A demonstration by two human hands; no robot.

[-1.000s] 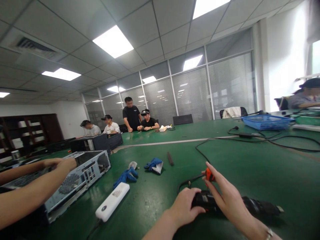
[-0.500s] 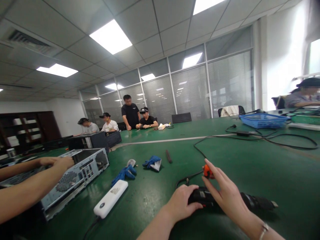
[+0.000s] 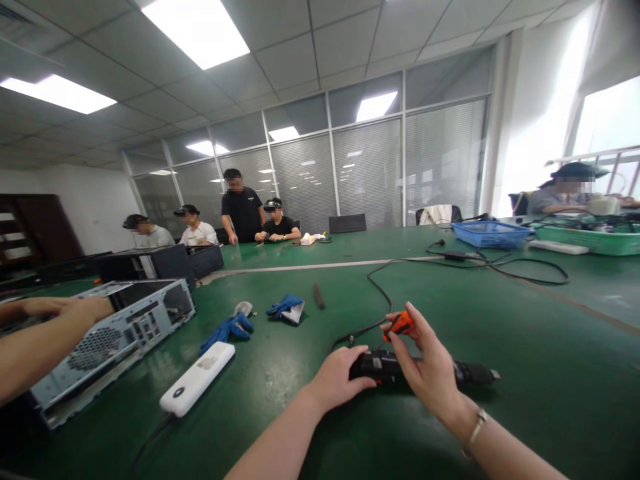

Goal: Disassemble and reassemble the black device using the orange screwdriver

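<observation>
A black corded electric screwdriver (image 3: 469,374) lies on the green table, its metal tip pointing right. My left hand (image 3: 334,381) is closed around its cord end, thumb in front and fingers behind. Above the tool, my right hand (image 3: 431,365) pinches a small orange-and-black piece (image 3: 401,324) between thumb and fingers; its exact kind is unclear. The right palm hides part of the screwdriver's middle.
Left of me lie a white power bank-like box (image 3: 199,380), blue gloves (image 3: 230,329) and a dark bar (image 3: 319,296). A co-worker's arms (image 3: 55,327) reach into an open computer case (image 3: 117,340). Blue basket (image 3: 493,235) and black cable (image 3: 530,269) lie right.
The view has turned right and a little down, so things sit further left. The orange-and-black piece has been turned in my right fingers and shows more of itself.
</observation>
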